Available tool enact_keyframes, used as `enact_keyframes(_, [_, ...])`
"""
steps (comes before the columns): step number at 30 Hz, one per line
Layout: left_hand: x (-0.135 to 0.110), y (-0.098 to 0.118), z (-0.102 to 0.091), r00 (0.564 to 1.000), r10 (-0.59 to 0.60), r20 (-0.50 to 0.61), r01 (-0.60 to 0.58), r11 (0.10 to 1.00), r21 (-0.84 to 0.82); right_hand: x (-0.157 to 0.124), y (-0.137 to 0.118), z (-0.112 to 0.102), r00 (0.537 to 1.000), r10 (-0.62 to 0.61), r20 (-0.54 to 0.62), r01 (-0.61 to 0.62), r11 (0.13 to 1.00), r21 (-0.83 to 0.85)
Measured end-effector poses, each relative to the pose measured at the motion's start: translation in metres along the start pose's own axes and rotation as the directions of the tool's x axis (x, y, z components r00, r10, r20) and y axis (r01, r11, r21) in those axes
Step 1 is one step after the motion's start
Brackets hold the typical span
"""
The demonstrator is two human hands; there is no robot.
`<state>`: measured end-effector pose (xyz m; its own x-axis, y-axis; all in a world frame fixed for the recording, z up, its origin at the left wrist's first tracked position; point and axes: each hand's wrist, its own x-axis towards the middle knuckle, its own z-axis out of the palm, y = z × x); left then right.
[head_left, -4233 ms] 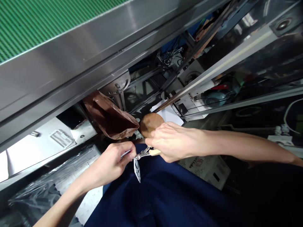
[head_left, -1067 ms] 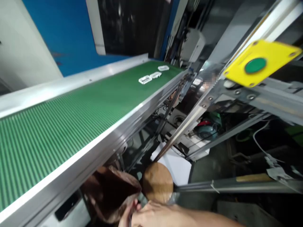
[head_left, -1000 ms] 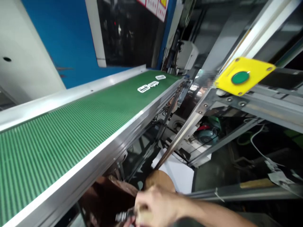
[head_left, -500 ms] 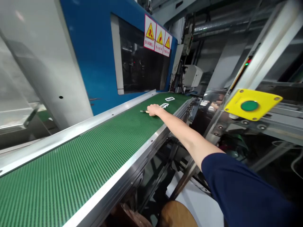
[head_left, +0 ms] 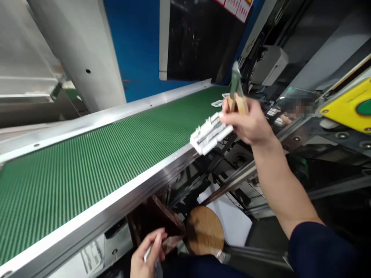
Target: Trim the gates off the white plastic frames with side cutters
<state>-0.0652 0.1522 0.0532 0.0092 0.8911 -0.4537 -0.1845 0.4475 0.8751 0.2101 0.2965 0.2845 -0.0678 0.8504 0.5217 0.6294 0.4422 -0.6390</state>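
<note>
My right hand [head_left: 249, 121] is raised above the belt's near edge. It is shut on a white moulded plastic part [head_left: 210, 133] and on wood-handled cutting pliers [head_left: 237, 98], whose metal jaws point upward and blur. My left hand [head_left: 147, 253] is low in the view, pinching a thin white piece [head_left: 147, 253] next to a brown plastic bag [head_left: 171, 243]. A round brown disc [head_left: 204, 230] sits just right of that bag. Two small white plastic parts [head_left: 217, 103] lie far along the green belt.
A green ribbed conveyor belt [head_left: 87, 181] with a steel side rail [head_left: 116, 185] runs across the view. Behind it stands a blue machine [head_left: 136, 46] with a dark window. A yellow button box [head_left: 350, 106] is at the right edge, and white paper [head_left: 232, 220] lies below the frame.
My right hand has come back from the belt with the white plastic part lifted off it. My left hand has entered the view at the bottom, and the view has shifted.
</note>
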Motion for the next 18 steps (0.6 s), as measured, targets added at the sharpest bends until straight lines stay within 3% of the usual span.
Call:
enact_keyframes(2, [0.001, 0.014, 0.001, 0.992, 0.077, 0.095, -0.083, 0.995, 0.062, -0.063, -0.011, 0.016, 0.975, 0.096, 0.198, -0.140, 0.965, 0.222])
enact_keyframes(4, [0.000, 0.025, 0.003, 0.969, 0.081, 0.233, -0.108, 0.988, 0.107, -0.115, -0.010, 0.039, 0.898, 0.200, 0.392, -0.335, 0.888, 0.314])
enact_keyframes(7, [-0.004, 0.031, 0.009, 0.932, 0.050, 0.360, -0.114, 0.981, 0.158, -0.166, 0.009, 0.072, 0.821, 0.286, 0.495, -0.502, 0.775, 0.384])
enact_keyframes(10, [-0.011, 0.028, 0.017, 0.910, 0.122, 0.397, -0.260, 0.913, 0.315, -0.189, 0.026, 0.090, 0.801, 0.340, 0.492, -0.562, 0.709, 0.426])
enact_keyframes(12, [-0.015, 0.025, 0.023, 0.879, 0.222, 0.422, -0.407, 0.811, 0.421, -0.196, 0.028, 0.097, 0.784, 0.369, 0.498, -0.593, 0.683, 0.427])
enact_keyframes(14, [-0.015, 0.022, 0.029, 0.851, 0.267, 0.453, -0.481, 0.741, 0.468, -0.201, 0.024, 0.104, 0.770, 0.396, 0.499, -0.618, 0.655, 0.434])
enact_keyframes(16, [-0.011, 0.020, 0.030, 0.851, 0.197, 0.488, -0.439, 0.775, 0.454, -0.205, 0.018, 0.112, 0.755, 0.409, 0.512, -0.645, 0.606, 0.466])
enact_keyframes(18, [-0.003, 0.016, 0.026, 0.843, 0.034, 0.537, -0.263, 0.897, 0.355, -0.209, 0.015, 0.120, 0.737, 0.408, 0.539, -0.670, 0.545, 0.504])
